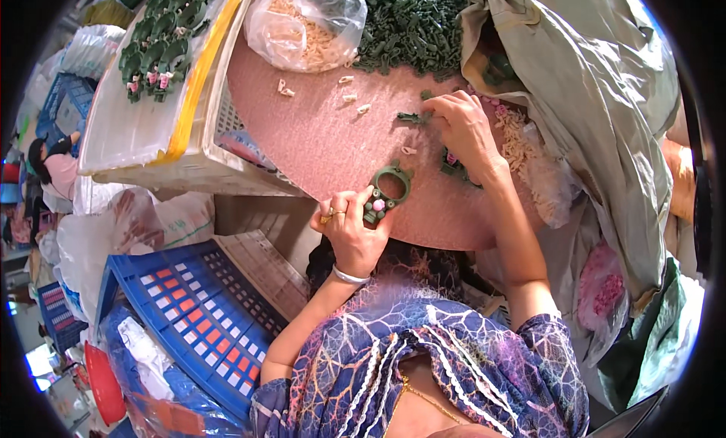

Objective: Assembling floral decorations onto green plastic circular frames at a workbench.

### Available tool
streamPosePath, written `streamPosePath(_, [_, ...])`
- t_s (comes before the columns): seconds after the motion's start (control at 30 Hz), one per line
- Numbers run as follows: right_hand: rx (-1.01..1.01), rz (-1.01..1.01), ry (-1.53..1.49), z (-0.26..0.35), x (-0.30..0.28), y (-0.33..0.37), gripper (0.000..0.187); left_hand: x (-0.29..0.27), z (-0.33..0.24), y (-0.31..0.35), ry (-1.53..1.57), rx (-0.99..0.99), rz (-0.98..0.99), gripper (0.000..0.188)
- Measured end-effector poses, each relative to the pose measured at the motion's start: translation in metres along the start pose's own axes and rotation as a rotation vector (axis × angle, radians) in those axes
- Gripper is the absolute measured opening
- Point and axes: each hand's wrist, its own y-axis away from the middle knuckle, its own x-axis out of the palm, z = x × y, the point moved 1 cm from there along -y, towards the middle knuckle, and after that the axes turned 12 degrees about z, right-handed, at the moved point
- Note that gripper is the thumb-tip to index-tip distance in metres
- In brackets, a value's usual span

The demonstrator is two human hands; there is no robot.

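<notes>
Desk edge: the pinkish desk (302,143) has a rounded near edge that curves in front of the person; the left hand (352,240) is at this edge.
Open room: the desk surface shows most widely between the left hand and the pale crate (144,173), and on up toward the loose cream pieces.
Left hand: fingers closed on one green ring piece (389,203), held over the near edge, its round opening toward the far side; a pink ball (379,205) sits on its lower part.
Right hand: the right hand (470,132) reaches over the desk, fingers bent and close together beside one small green part (412,118); I cannot tell whether they grip it.
Under the right wrist: green parts with pink bits (452,159), partly hidden.
Clear bag: one clear bag (261,26) at the far side, cream pieces inside.
Green heap: dark green parts (412,29) beside that bag, too many to count.
Crate top: rows of green pieces with pink bits, overlapping; one yellow band (198,75) along the edge.
Grey sack: one, at right (582,75), its mouth open beside the desk.
Cream pile: cream pieces (520,147) at the desk's right side.
Loose cream pieces: about five (349,98).
Blue basket: one, tilted, at lower left (193,309).
</notes>
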Motion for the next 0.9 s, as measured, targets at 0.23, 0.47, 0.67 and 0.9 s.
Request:
streamPosePath(0.23, [-0.022, -0.057, 0.086, 0.0, 0.012, -0.003, 0.022, 0.001, 0.001, -0.003, 0.01, 0.017, -0.007, 0.046])
streamPosePath(0.47, [0.094, -0.148, -0.348, 0.025, -0.012, 0.009, 0.016, -0.002, -0.001, -0.004, 0.002, 0.013, 0.0, 0.046])
streamPosePath(0.67, [-0.047, -0.025, -0.05, 0.032, 0.01, 0.017, 0.015, -0.003, 0.0, -0.001, 0.01, 0.015, 0.011, 0.046])
streamPosePath(0.9, [0.045, 0.083, -0.095, 0.048, 0.033, 0.001, 0.032, -0.004, -0.003, -0.001, -0.002, 0.011, 0.028, 0.046])
